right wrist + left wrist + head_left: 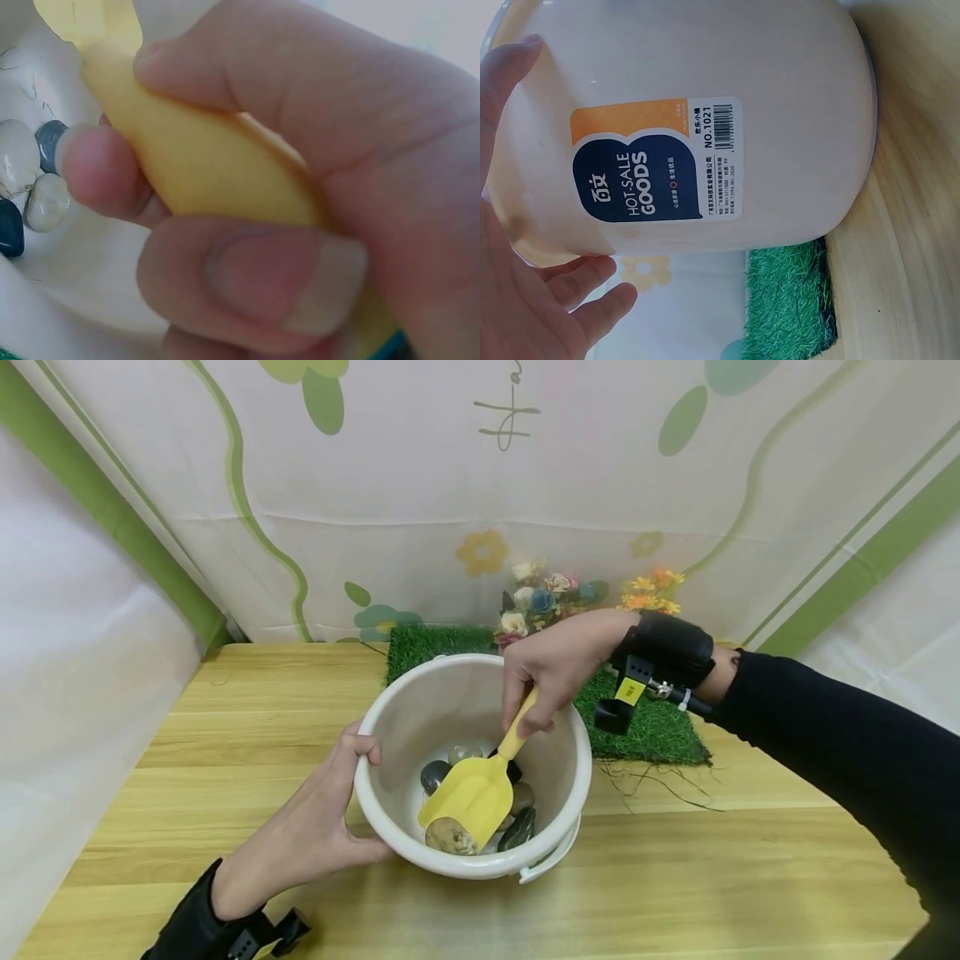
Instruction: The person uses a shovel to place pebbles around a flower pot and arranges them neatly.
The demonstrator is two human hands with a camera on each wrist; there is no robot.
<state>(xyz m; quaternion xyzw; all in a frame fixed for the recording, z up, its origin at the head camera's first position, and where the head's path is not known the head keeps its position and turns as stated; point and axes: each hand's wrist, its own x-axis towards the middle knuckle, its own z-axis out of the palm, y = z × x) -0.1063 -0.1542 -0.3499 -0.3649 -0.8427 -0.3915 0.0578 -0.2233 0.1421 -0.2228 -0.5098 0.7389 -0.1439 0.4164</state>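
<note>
A white bucket [480,865] stands on the table, tipped slightly toward me. Along its left side, my left hand [322,810] grips the rim, fingertips over the edge and thumb on the outer wall. My right hand [558,664] reaches over the bucket's far right and holds a yellow toy shovel [468,797] by its handle. The shovel's blade points down inside, and a tan stone [448,835] lies at its tip. Several smooth stones lie on the bottom around the blade, among them a dark grey stone [435,775] and a black stone [517,831]; the shovel covers part of the pile.
Behind the bucket lies a green artificial grass mat [652,739], shedding loose strands at its front edge. Artificial flowers [542,602] stand at the mat's back. A printed white curtain [420,468] hangs beyond. The bucket's handle [551,860] hangs down at its near right.
</note>
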